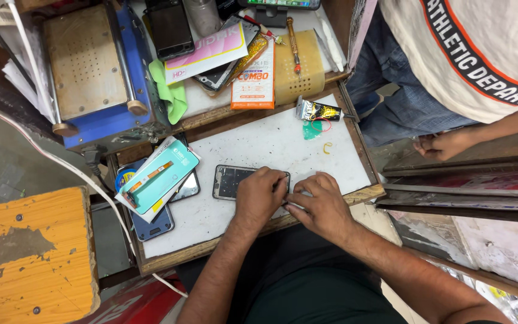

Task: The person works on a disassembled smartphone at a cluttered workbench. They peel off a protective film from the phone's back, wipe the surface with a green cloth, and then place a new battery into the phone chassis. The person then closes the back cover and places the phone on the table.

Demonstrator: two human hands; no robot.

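An opened phone [230, 181] lies flat on a white work board [271, 144] with its dark inner frame facing up. My left hand [261, 193] rests on the phone's right end and presses it down, fingers curled over it. Close beside it, my right hand [321, 204] pinches a small thin tool, mostly hidden, at the phone's right edge. The two hands nearly touch.
A teal flat package [158, 177] lies on stacked phones [151, 225] at the board's left. A glue tube [319, 111] sits at its far right. A blue heating machine [94, 66], packages and a screwdriver [295, 45] lie behind. Another person [451, 60] stands at right. An orange stool [28, 252] stands at left.
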